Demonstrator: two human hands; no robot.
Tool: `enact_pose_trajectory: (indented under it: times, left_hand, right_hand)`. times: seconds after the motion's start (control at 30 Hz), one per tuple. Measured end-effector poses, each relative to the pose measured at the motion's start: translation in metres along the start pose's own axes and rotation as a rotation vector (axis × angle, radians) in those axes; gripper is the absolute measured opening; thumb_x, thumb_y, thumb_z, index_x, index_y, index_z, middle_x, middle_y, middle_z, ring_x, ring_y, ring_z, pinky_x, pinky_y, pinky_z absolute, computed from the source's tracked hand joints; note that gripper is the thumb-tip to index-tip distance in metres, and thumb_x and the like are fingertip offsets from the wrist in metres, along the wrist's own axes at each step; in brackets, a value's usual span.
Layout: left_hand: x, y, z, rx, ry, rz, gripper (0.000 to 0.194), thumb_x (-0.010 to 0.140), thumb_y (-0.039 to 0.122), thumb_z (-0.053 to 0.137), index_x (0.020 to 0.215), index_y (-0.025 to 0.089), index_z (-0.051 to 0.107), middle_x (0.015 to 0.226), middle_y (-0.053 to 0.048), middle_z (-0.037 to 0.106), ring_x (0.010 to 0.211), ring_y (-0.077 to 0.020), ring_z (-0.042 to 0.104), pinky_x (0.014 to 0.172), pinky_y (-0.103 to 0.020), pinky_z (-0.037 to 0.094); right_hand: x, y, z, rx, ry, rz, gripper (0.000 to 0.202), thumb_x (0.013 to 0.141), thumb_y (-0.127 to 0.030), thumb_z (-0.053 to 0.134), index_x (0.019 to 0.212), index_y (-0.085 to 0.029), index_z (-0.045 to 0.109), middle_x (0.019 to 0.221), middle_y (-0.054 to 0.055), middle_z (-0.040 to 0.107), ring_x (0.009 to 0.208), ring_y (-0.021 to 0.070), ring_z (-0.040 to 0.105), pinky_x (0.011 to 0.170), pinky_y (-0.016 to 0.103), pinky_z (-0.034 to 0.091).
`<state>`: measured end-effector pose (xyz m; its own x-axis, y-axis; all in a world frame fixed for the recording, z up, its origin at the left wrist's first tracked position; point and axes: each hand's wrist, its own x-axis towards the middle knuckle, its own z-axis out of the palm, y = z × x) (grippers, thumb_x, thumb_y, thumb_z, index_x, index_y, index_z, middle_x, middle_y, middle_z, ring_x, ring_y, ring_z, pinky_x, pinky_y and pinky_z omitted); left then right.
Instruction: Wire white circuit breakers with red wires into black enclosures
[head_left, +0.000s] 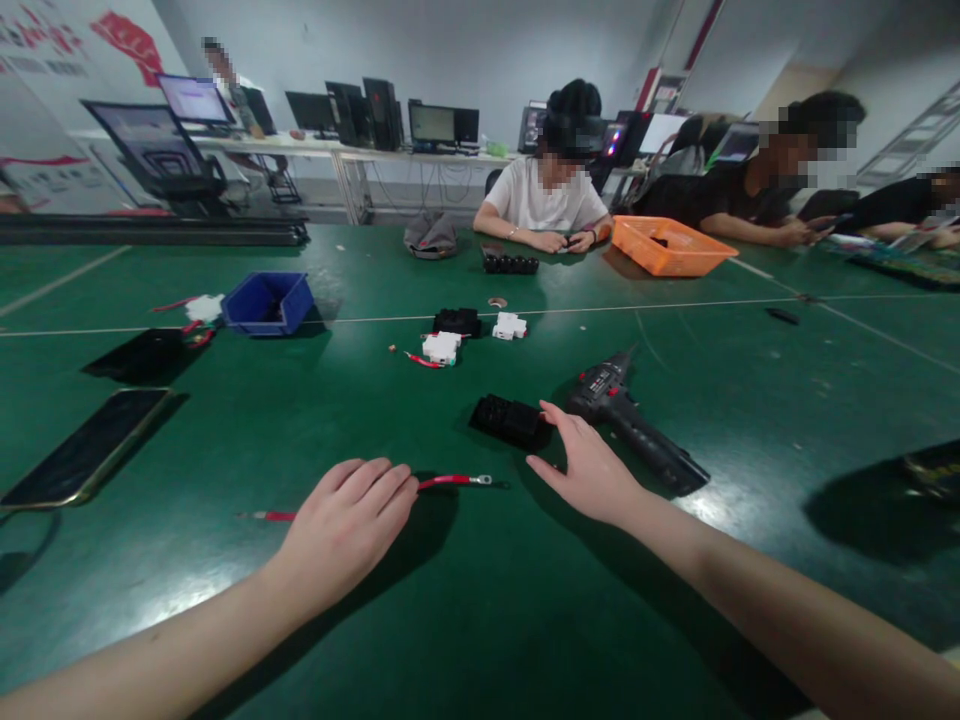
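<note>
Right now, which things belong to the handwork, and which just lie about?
At the hands:
- red cable, in the left hand's grip
- black block, at the right hand's fingertips
- black power tool close by, probably

Lying about, apparently:
- phone
- blue bin
- orange basket
- white part

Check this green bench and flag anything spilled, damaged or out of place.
Nothing looks clearly spilled or damaged. The only slight untidiness is a tiny scrap lying loose beside the short red wire, near a white part. The power tool lying on its side seems ordinary.
</note>
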<state>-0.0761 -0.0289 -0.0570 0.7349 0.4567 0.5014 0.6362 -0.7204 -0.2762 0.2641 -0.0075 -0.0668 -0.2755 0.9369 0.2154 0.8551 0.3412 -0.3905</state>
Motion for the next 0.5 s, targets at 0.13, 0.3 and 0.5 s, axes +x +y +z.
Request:
enact_pose_trajectory:
  times: [0.13,0.3,0.5]
  left_hand:
    - [0.0027,0.0009,-0.0009,-0.002,0.009,-0.016,0.016,0.096,0.015,0.057,0.103,0.016,0.072,0.106,-0.006,0.075,0.099,-0.0241,0.066,0.092,-0.044,0.049]
    - [0.0038,0.0018,-0.0013,0.012,0.007,-0.026,0.016,0.096,0.017,0.056,0.102,0.017,0.071,0.105,-0.007,0.074,0.097,-0.0236,0.066,0.088,-0.041,0.049]
    - [0.0030,0.0006,-0.0022,0.039,-0.008,-0.052,0.015,0.096,0.016,0.057,0.101,0.015,0.071,0.104,-0.007,0.074,0.094,-0.0237,0.065,0.083,-0.040,0.048]
  right_hand:
    - [0.0046,-0.0033,-0.0019,0.001,0.023,0.018,0.069,0.089,-0.040,0.069,0.147,-0.019,0.040,0.130,0.018,0.063,0.123,0.0339,0.061,0.103,0.056,0.052]
    - [0.0053,-0.0054,-0.0029,0.034,0.081,-0.028,0.061,0.086,-0.036,0.067,0.140,-0.018,0.045,0.121,0.016,0.065,0.112,0.0332,0.064,0.095,0.053,0.056]
    - [0.0001,-0.0042,-0.0067,0.154,0.058,0.025,0.047,0.099,-0.037,0.047,0.142,-0.018,0.042,0.110,0.013,0.066,0.098,0.0297,0.068,0.084,0.047,0.056]
